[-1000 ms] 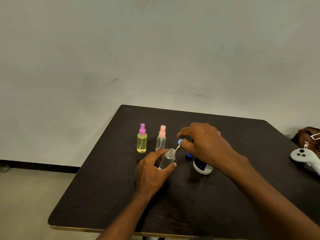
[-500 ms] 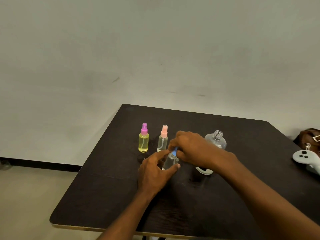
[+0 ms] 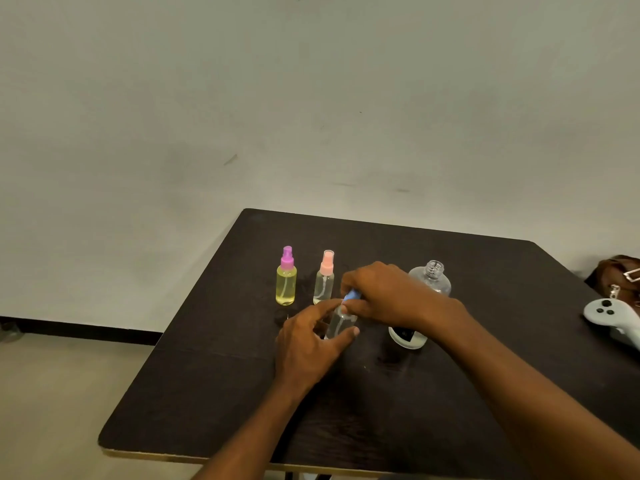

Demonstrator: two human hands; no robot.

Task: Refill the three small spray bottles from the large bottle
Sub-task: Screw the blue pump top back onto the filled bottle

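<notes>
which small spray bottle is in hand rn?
The clear one with the blue sprayer top: left hand grips its body, right hand is on the top. The purple-topped and pink-topped bottles stand untouched.

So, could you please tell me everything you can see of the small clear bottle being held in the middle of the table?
The small clear bottle looks like transparent plastic and stands about upright on the dark table, in front of the pink-capped bottle. The left hand grips its body between thumb and fingers, hiding its base. The right hand holds a blue spray cap at its neck. Its liquid level cannot be told.
</notes>
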